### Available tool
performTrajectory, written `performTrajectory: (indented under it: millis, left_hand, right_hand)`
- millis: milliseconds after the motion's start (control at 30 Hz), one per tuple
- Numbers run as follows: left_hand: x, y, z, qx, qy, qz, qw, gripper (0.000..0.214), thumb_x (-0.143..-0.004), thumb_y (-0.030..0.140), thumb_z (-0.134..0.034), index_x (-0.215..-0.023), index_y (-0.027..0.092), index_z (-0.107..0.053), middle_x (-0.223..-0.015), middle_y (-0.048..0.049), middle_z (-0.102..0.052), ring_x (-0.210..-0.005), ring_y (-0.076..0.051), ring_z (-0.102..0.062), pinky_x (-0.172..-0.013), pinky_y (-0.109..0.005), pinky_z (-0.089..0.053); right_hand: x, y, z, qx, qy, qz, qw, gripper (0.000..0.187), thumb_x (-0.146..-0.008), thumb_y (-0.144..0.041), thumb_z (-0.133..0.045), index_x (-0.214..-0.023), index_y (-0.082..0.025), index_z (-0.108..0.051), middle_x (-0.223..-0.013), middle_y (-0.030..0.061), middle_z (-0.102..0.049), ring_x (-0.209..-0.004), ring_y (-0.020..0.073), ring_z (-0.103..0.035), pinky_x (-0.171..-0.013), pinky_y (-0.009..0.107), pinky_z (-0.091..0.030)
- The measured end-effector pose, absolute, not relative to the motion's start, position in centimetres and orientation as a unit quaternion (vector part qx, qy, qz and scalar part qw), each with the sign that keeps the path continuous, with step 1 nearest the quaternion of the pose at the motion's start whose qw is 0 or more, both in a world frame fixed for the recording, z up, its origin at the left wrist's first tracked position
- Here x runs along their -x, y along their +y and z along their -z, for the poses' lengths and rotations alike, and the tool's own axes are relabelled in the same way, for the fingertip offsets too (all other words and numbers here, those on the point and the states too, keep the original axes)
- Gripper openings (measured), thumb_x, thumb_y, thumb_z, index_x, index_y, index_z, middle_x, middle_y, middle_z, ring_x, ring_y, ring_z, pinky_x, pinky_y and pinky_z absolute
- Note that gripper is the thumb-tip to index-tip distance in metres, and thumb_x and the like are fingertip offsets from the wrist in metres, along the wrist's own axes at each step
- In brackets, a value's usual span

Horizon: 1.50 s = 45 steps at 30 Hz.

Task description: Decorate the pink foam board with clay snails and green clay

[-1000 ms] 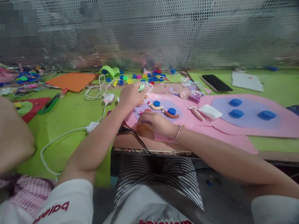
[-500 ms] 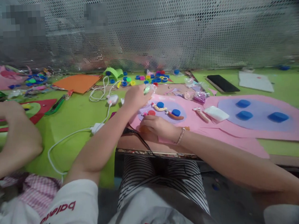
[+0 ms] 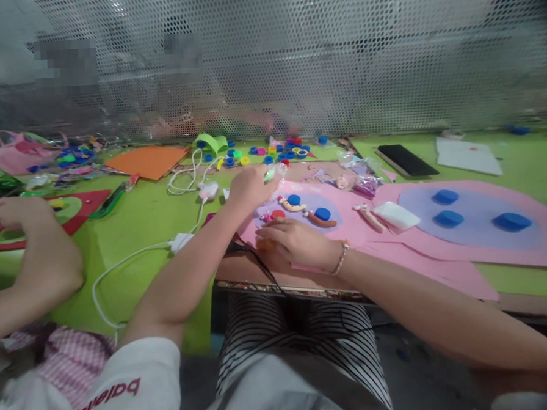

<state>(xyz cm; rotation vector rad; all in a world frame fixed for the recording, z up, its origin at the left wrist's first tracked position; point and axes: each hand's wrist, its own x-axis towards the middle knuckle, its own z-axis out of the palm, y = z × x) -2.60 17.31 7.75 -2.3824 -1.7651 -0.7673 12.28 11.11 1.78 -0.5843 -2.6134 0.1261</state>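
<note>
My left hand (image 3: 250, 186) is closed on a small clear plastic bag (image 3: 272, 170) with green in it, held over the far edge of a pink foam sheet (image 3: 347, 216). My right hand (image 3: 292, 242) rests curled on the near edge of that sheet, fingertips beside a small red piece (image 3: 277, 214); what it holds, if anything, is hidden. On the sheet's purple oval lie two blue caps (image 3: 322, 213) and curved clay shapes (image 3: 290, 205).
A larger pink sheet with a purple oval and three blue caps (image 3: 448, 218) lies to the right, beside a white block (image 3: 395, 214). A white cable and charger (image 3: 180, 240), coloured rings (image 3: 271, 151), orange paper (image 3: 148, 161) and a phone (image 3: 405, 159) sit farther off. Another person's hand (image 3: 27, 230) is at left.
The view has shifted slightly; my right hand has slid a little toward the red piece. My left hand still holds the small bag in the same place.
</note>
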Motion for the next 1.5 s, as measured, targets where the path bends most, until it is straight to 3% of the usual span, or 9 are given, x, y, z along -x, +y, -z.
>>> performTrajectory:
  millis: [267, 467, 833, 1033, 1500]
  left_hand:
    - [2.5, 16.9, -8.1, 0.781, -0.579, 0.228, 0.055, 0.032, -0.085, 0.043, -0.044, -0.085, 0.016, -0.062, -0.083, -0.0099, -0.066, -0.080, -0.020, -0.059, -0.067, -0.029, -0.041]
    - [2.4, 16.9, -8.0, 0.786, -0.571, 0.228, 0.057, 0.034, -0.086, 0.043, -0.043, -0.090, 0.016, -0.063, -0.088, -0.0100, -0.068, -0.084, -0.021, -0.060, -0.070, -0.029, -0.042]
    - [2.6, 17.2, -7.6, 0.790, -0.566, 0.229, 0.048, 0.034, -0.086, 0.042, -0.044, -0.095, 0.016, -0.063, -0.092, -0.0109, -0.068, -0.086, -0.022, -0.060, -0.071, -0.031, -0.043]
    - [2.7, 17.3, -7.7, 0.793, -0.564, 0.225, 0.056, 0.033, -0.086, 0.042, -0.042, -0.088, 0.016, -0.062, -0.088, -0.0101, -0.067, -0.081, -0.020, -0.059, -0.067, -0.029, -0.041]
    - [2.5, 17.0, -8.0, 0.785, -0.578, 0.220, 0.039, 0.035, -0.086, 0.044, -0.042, -0.090, 0.016, -0.062, -0.087, -0.0113, -0.066, -0.082, -0.022, -0.060, -0.069, -0.031, -0.042]
  right_hand:
    - [-12.9, 10.9, -2.5, 0.206, -0.957, -0.040, 0.199, 0.029, -0.082, -0.004, -0.040, -0.103, -0.011, -0.059, -0.105, 0.0139, -0.064, -0.101, 0.0219, -0.057, -0.086, 0.039, -0.049]
    - [-12.9, 11.1, -2.2, 0.192, -0.968, -0.054, 0.152, 0.037, -0.079, -0.004, -0.043, -0.112, -0.012, -0.056, -0.105, 0.0120, -0.062, -0.103, 0.0219, -0.053, -0.089, 0.038, -0.045]
    - [-12.2, 9.8, -3.5, 0.223, -0.967, -0.045, 0.116, 0.031, -0.093, -0.022, -0.035, -0.111, -0.010, -0.057, -0.096, 0.0142, -0.061, -0.088, 0.0219, -0.051, -0.078, 0.036, -0.040]
    - [-13.0, 10.3, -3.5, 0.216, -0.969, -0.070, 0.094, 0.034, -0.087, -0.018, -0.039, -0.117, -0.010, -0.054, -0.105, 0.0156, -0.061, -0.101, 0.0252, -0.049, -0.086, 0.040, -0.037]
    - [-13.7, 10.7, -4.1, 0.196, -0.974, -0.085, 0.080, 0.034, -0.075, -0.013, -0.042, -0.106, -0.012, -0.056, -0.106, 0.0146, -0.060, -0.102, 0.0251, -0.051, -0.088, 0.042, -0.039]
